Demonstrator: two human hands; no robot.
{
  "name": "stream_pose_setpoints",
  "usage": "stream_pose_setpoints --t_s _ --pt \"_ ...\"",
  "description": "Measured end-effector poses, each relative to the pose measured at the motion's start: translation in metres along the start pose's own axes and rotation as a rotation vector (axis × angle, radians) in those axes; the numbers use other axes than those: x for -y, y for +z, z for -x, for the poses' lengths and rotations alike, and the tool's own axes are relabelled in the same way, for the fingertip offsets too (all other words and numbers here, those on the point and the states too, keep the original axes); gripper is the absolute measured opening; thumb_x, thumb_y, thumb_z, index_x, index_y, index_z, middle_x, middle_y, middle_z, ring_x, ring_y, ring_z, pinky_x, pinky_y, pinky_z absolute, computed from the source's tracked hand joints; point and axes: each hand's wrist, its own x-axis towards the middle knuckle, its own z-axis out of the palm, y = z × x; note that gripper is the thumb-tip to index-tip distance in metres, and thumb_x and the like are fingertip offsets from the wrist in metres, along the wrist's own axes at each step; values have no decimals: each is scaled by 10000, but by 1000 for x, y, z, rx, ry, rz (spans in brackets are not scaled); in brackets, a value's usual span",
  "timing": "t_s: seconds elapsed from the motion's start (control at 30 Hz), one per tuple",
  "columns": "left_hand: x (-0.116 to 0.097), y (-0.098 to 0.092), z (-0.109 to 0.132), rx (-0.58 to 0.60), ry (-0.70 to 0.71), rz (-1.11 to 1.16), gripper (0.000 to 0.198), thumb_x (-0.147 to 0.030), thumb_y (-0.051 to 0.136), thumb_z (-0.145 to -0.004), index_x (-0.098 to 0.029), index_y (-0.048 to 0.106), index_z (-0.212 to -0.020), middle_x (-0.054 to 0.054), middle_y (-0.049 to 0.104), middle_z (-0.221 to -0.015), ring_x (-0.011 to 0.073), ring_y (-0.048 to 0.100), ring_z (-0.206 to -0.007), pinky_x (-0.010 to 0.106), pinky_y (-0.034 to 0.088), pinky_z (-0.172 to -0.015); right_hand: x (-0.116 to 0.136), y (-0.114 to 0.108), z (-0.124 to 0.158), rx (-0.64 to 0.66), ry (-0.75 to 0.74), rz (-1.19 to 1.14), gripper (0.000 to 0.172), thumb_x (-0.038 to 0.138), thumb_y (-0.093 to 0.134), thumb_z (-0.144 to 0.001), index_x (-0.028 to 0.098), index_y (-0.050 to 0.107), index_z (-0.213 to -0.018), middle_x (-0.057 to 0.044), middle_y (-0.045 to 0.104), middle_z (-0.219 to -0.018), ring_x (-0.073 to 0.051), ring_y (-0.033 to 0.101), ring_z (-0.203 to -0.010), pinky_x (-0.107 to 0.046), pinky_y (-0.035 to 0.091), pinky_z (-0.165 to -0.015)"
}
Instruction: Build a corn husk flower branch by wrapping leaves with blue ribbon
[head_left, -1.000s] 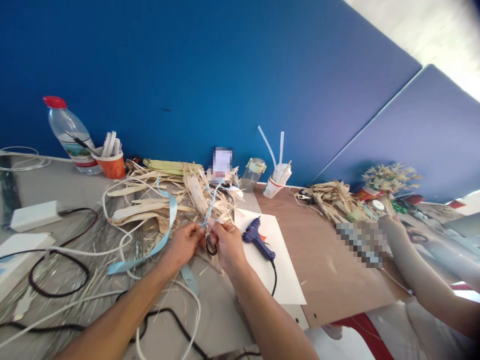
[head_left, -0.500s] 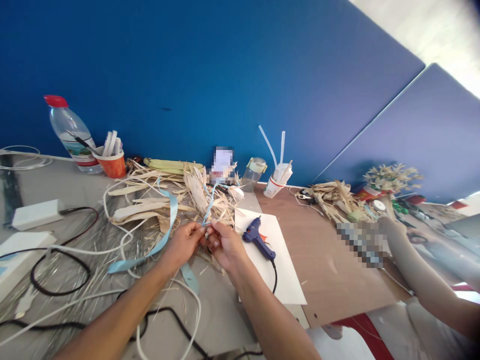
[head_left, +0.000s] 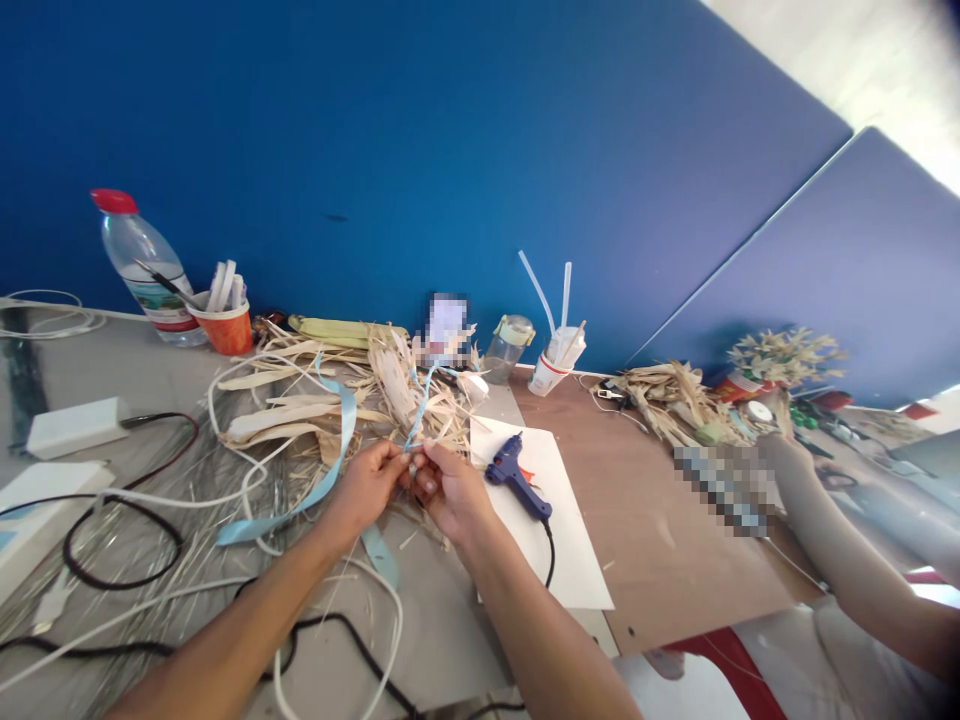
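Note:
My left hand (head_left: 373,487) and my right hand (head_left: 452,490) meet over the table, thumbs and fingers pinched close together. Both grip a thin light-blue twisted ribbon (head_left: 421,412), which rises from the fingertips toward the back. What lies inside the curled fingers of my right hand is mostly hidden. A wider light-blue ribbon (head_left: 346,432) curves over the table to the left of my hands, and another end (head_left: 381,556) hangs below them. Dried corn husks (head_left: 394,380) are heaped just behind. Right of my hands, a blue glue gun (head_left: 517,475) lies on white paper (head_left: 574,545).
White cables (head_left: 247,490) and black cables (head_left: 120,582) loop across the left side. A red-capped bottle (head_left: 146,265), an orange cup (head_left: 226,328), a clear jar (head_left: 508,350) and a white cup (head_left: 547,374) line the blue partition (head_left: 375,150). Another person's arm (head_left: 840,560) reaches in at right.

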Motion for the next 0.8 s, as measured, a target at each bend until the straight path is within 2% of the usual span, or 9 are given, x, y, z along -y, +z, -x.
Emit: stream_pose_setpoints --t_s 0.17,0.3,0.47,0.63,0.8 --pt "-7 2 4 -32 34 -5 239 -376 515 -789 -188 522 -642 -38 512 -561 120 448 -512 243 359 -508 -1 1 1 10 -76 -13 167 289 666 -638 145 601 -585 47 499 -468 -51 359 -394 -195 305 -433" --pt "-9 2 5 -47 59 -9 225 -366 520 -786 -186 517 -652 -29 520 -588 127 460 -545 244 360 -519 0 3 3 34 -101 3 129 233 681 -605 142 604 -556 56 454 -413 -51 342 -393 -186 267 -421" --pt "-9 3 5 -46 33 13 228 -382 516 -785 -193 510 -658 -43 502 -563 118 434 -506 238 344 -502 1 5 4 57 -111 6 114 230 679 -598 149 608 -560 50 470 -427 -58 347 -401 -194 281 -426" --pt "-10 3 5 -46 17 21 227 -390 523 -775 -193 521 -664 -42 503 -566 116 424 -497 235 334 -491 0 6 4 8 -133 14 99 218 698 -567 146 652 -615 36 539 -520 -42 332 -398 -191 235 -396" --pt "-11 3 6 -31 5 30 236 -410 523 -767 -195 517 -669 -37 503 -566 123 431 -502 236 331 -488 -1 6 4 -35 -169 52 97 220 703 -563 159 656 -621 42 523 -500 -47 328 -395 -190 210 -379"
